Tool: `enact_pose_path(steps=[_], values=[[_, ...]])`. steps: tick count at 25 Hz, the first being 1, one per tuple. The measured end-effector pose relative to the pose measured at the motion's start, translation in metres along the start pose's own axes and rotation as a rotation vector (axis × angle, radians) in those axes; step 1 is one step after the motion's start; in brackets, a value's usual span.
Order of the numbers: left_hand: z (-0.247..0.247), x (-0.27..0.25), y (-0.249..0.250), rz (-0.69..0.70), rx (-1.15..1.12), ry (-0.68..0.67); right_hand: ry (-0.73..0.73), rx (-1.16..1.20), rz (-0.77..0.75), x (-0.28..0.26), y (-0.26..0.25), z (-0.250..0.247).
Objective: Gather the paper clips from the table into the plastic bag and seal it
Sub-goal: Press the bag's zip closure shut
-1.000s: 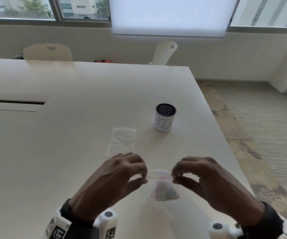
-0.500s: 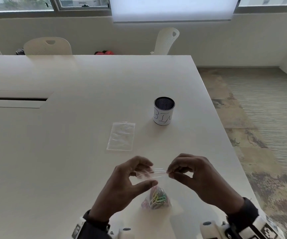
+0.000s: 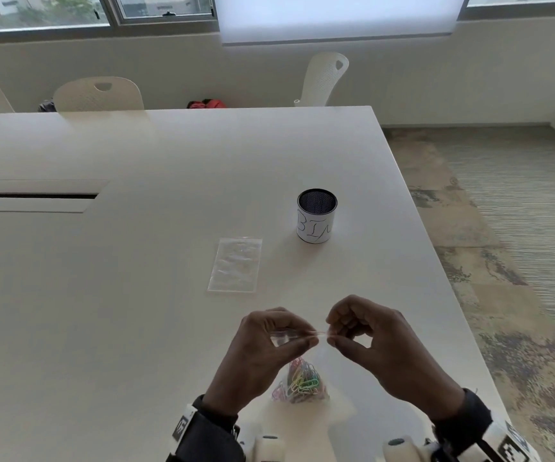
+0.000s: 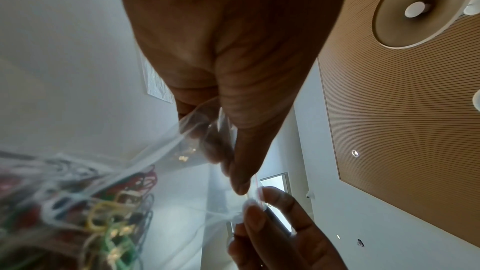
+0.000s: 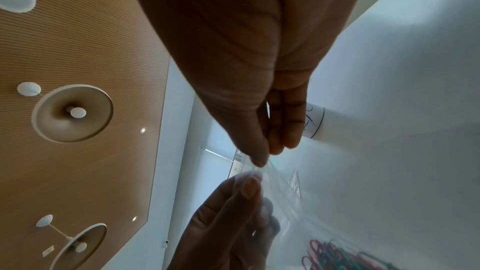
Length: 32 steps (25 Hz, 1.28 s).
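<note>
A small clear plastic bag [image 3: 306, 365] hangs between my hands above the table's near right part. Coloured paper clips [image 3: 302, 383] lie bunched in its bottom, also seen in the left wrist view as a pile of clips [image 4: 103, 213] and in the right wrist view [image 5: 337, 254]. My left hand [image 3: 306, 340] pinches the bag's top strip between thumb and fingers. My right hand [image 3: 331, 333] pinches the same strip right beside it, fingertips of both hands nearly touching. The strip's red line [image 4: 257, 187] shows between the thumbs. Whether the strip is pressed closed along its length I cannot tell.
A second clear bag [image 3: 236, 265] lies flat on the white table [image 3: 136, 295] beyond my hands. A mesh cup with a white label [image 3: 316, 220] stands further back right. The table's right edge runs close to my right hand; chairs [image 3: 99, 95] stand behind.
My hands have slid closer together along the bag's top strip, the left one moving right. The bag hangs a little lower in view as the head tilted.
</note>
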<state>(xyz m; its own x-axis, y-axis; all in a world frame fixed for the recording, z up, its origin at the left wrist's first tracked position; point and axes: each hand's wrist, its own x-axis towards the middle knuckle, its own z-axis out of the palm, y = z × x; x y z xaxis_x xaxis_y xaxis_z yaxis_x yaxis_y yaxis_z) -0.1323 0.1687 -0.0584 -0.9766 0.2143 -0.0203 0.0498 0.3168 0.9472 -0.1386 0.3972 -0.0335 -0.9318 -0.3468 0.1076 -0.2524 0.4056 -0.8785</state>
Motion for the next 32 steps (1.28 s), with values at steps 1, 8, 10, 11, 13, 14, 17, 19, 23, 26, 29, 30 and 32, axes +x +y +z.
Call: enact_pose_path(steps=[1,8,10,11,13,14,17,19,23,26,29,30,32], values=[[0.001,0.0,0.0,0.003,-0.007,0.009,0.011,0.018,-0.001,0.0,0.001,0.0],[0.015,-0.003,0.0,0.003,-0.094,0.101,0.071,0.115,0.017,-0.004,0.003,0.012],[0.016,-0.004,0.001,-0.01,-0.109,0.123,0.063,0.105,-0.005,-0.002,0.004,0.013],[0.015,-0.005,0.001,-0.013,-0.114,0.118,0.061,0.103,-0.015,-0.002,0.003,0.013],[0.011,-0.007,0.003,-0.015,-0.109,0.087,0.066,0.105,-0.036,-0.001,0.003,0.014],[0.008,-0.009,0.004,-0.015,-0.088,0.074,0.075,0.102,-0.043,-0.001,0.003,0.015],[-0.003,-0.013,0.001,-0.016,-0.002,0.099,0.119,0.1,-0.035,-0.003,0.003,0.017],[-0.005,-0.015,-0.002,-0.001,0.023,0.131,0.098,0.088,-0.048,-0.003,0.002,0.018],[-0.001,-0.015,0.0,0.045,0.075,0.132,0.022,0.003,-0.105,0.003,0.002,0.022],[-0.005,-0.018,-0.001,0.034,0.066,0.135,0.048,-0.006,-0.116,0.004,0.001,0.023],[-0.008,-0.023,-0.005,0.043,0.072,0.16,0.058,0.014,-0.108,0.002,0.001,0.022],[-0.007,-0.023,-0.005,0.054,0.08,0.18,0.037,0.011,-0.11,0.003,0.001,0.022],[-0.004,-0.022,-0.005,0.078,0.097,0.207,-0.016,-0.028,-0.115,0.006,0.003,0.025]])
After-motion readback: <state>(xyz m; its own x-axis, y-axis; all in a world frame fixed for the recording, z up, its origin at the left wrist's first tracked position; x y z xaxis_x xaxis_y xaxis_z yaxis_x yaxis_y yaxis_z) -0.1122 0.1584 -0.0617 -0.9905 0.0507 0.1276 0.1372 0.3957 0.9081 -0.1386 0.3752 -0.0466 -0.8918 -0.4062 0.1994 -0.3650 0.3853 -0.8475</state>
